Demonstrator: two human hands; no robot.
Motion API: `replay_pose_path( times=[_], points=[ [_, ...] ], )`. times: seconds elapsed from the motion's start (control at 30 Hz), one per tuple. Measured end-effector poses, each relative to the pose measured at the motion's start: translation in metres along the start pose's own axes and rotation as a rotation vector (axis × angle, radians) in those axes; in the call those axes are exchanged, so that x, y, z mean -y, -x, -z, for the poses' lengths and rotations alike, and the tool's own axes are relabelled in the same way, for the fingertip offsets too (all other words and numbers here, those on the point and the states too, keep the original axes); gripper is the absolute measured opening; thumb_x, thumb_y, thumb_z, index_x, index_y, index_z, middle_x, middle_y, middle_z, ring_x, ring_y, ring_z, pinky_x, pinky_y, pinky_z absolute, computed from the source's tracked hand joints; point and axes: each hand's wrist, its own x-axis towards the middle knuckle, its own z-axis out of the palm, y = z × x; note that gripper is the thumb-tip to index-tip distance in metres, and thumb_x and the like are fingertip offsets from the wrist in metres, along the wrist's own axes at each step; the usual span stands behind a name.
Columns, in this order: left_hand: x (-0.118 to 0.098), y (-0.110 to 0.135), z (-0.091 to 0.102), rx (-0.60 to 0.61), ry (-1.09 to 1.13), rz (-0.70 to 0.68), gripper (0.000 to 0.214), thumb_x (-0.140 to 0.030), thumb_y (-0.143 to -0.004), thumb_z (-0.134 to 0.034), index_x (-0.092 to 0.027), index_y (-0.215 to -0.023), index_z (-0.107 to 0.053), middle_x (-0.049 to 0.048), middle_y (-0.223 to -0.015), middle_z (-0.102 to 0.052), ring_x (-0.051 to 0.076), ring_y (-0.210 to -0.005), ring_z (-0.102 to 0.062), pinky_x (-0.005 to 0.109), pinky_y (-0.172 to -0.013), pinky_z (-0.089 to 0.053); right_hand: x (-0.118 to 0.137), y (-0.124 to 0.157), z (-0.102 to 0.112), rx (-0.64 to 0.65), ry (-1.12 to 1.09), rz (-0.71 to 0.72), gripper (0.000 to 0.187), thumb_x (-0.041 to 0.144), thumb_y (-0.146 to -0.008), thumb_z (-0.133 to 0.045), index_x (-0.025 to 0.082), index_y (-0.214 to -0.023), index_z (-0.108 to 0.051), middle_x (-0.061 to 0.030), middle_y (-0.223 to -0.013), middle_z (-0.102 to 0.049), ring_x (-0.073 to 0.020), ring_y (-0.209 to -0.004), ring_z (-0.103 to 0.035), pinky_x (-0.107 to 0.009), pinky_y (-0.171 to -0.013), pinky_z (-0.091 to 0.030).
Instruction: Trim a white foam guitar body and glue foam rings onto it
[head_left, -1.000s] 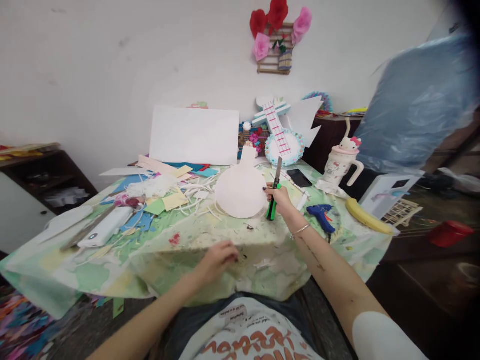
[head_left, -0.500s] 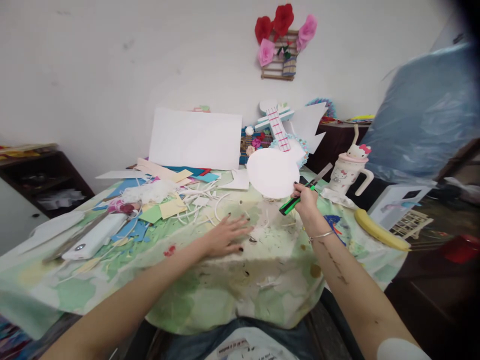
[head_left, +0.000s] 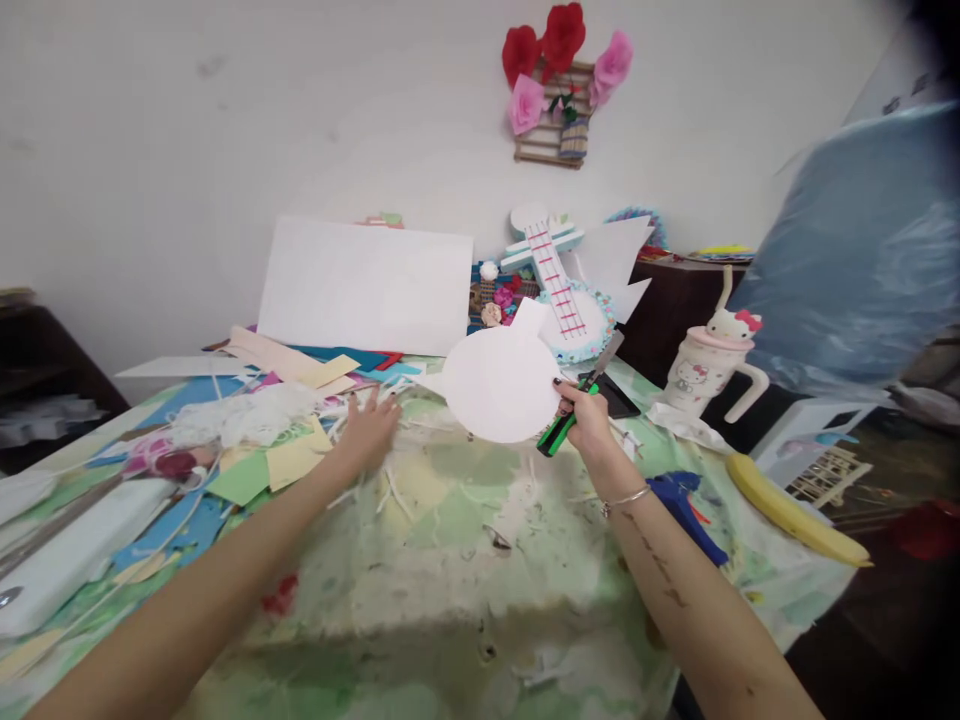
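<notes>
In my right hand (head_left: 585, 415) is a green and black utility knife (head_left: 557, 432), its blade out and pointing up and away. The same fingers pinch the edge of a white round cutout (head_left: 499, 385) with a short tab on top, held above the table. My left hand (head_left: 367, 430) lies spread on thin white paper strips (head_left: 394, 490) at the edge of a scrap pile, fingers apart. Behind the cutout leans a white toy banjo (head_left: 555, 280) with a pink-lined neck and a blue beaded rim.
A large white board (head_left: 367, 285) leans on the wall. Coloured paper scraps (head_left: 296, 460) and a long white box (head_left: 82, 555) cover the left side. At right stand a white tumbler (head_left: 705, 370), a blue glue gun (head_left: 686, 515) and a banana (head_left: 795, 510).
My left hand has slid left and away from me, onto the strips by the pile. The cutout has come nearer and left in my right hand, showing its tab. The camera view has shifted.
</notes>
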Motion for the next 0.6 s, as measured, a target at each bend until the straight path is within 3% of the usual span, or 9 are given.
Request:
replay_pose_path(
  times=[0.07, 0.13, 0.2, 0.23, 0.3, 0.37, 0.43, 0.5, 0.6],
  points=[
    [-0.023, 0.000, 0.003, -0.020, 0.043, -0.023, 0.044, -0.004, -0.079, -0.039, -0.013, -0.119, -0.056, 0.0178, -0.136, -0.045, 0.033, -0.133, -0.028, 0.062, -0.104, -0.016, -0.003, -0.002, -0.005, 0.041, 0.001, -0.011, 0.026, 0.012, -0.051, -0.076, 0.014, -0.068, -0.055, 0.0109, -0.040, -0.037, -0.0019, -0.036, -0.031, -0.015, -0.033, -0.026],
    [-0.064, 0.004, 0.006, -0.056, 0.154, -0.214, 0.039, -0.017, -0.085, -0.041, -0.020, -0.122, -0.053, 0.0119, -0.137, -0.046, 0.032, -0.132, -0.030, 0.063, -0.105, -0.012, -0.004, -0.001, -0.008, 0.070, 0.004, -0.017, 0.028, 0.015, -0.050, -0.077, 0.015, -0.068, -0.056, 0.0112, -0.039, -0.036, -0.0019, -0.036, -0.030, -0.015, -0.034, -0.025],
    [-0.107, 0.010, 0.008, 0.015, 0.301, -0.438, 0.040, -0.036, -0.089, -0.039, -0.021, -0.124, -0.051, 0.0099, -0.131, -0.052, 0.027, -0.126, -0.040, 0.055, -0.107, -0.019, -0.003, 0.001, -0.009, 0.089, 0.014, -0.013, 0.029, 0.017, -0.050, -0.078, 0.014, -0.070, -0.057, 0.0109, -0.039, -0.037, -0.0021, -0.036, -0.031, -0.015, -0.034, -0.025],
    [-0.124, 0.012, 0.008, 0.052, 0.370, -0.527, 0.046, -0.042, -0.089, -0.036, -0.021, -0.130, -0.045, 0.0094, -0.134, -0.048, 0.026, -0.126, -0.040, 0.052, -0.107, -0.024, -0.002, 0.003, -0.008, 0.094, 0.019, -0.006, 0.029, 0.017, -0.050, -0.078, 0.014, -0.071, -0.058, 0.0106, -0.040, -0.038, -0.0019, -0.036, -0.032, -0.015, -0.035, -0.025],
    [-0.146, 0.011, 0.008, 0.104, 0.453, -0.680, 0.057, -0.050, -0.088, -0.032, -0.026, -0.140, -0.028, 0.0080, -0.142, -0.038, 0.029, -0.133, -0.029, 0.056, -0.106, -0.024, 0.002, 0.005, -0.007, 0.098, 0.033, 0.005, 0.029, 0.018, -0.051, -0.079, 0.014, -0.073, -0.060, 0.0105, -0.040, -0.039, -0.0016, -0.036, -0.031, -0.015, -0.035, -0.025],
    [-0.152, 0.004, 0.005, 0.153, 0.512, -0.805, 0.060, -0.055, -0.087, -0.031, -0.033, -0.142, -0.024, 0.0066, -0.146, -0.032, 0.031, -0.136, -0.023, 0.057, -0.106, -0.025, 0.006, 0.006, -0.006, 0.099, 0.056, 0.013, 0.029, 0.018, -0.051, -0.079, 0.013, -0.074, -0.062, 0.0097, -0.042, -0.041, -0.0012, -0.035, -0.031, -0.015, -0.035, -0.024],
    [-0.148, -0.007, 0.000, 0.198, 0.566, -0.821, 0.060, -0.056, -0.086, -0.032, -0.034, -0.141, -0.025, 0.0068, -0.146, -0.032, 0.029, -0.134, -0.028, 0.050, -0.106, -0.030, 0.008, 0.005, -0.004, 0.099, 0.088, 0.011, 0.029, 0.018, -0.051, -0.079, 0.013, -0.075, -0.063, 0.0094, -0.042, -0.042, -0.0008, -0.035, -0.031, -0.015, -0.035, -0.023],
    [-0.136, -0.017, -0.008, 0.228, 0.574, -0.703, 0.056, -0.051, -0.087, -0.034, -0.032, -0.140, -0.031, 0.0087, -0.140, -0.041, 0.028, -0.128, -0.039, 0.044, -0.103, -0.037, 0.009, 0.004, -0.002, 0.096, 0.107, 0.000, 0.028, 0.019, -0.052, -0.079, 0.013, -0.075, -0.063, 0.0096, -0.042, -0.042, -0.0008, -0.035, -0.031, -0.015, -0.036, -0.023],
    [-0.110, -0.028, -0.022, 0.148, 0.483, -0.463, 0.045, -0.040, -0.087, -0.037, -0.029, -0.130, -0.048, 0.0102, -0.127, -0.055, 0.031, -0.117, -0.050, 0.051, -0.100, -0.037, 0.009, 0.003, 0.001, 0.093, 0.108, -0.018, 0.028, 0.021, -0.053, -0.078, 0.014, -0.075, -0.063, 0.0095, -0.043, -0.042, -0.0005, -0.036, -0.031, -0.015, -0.036, -0.023]
  ],
)
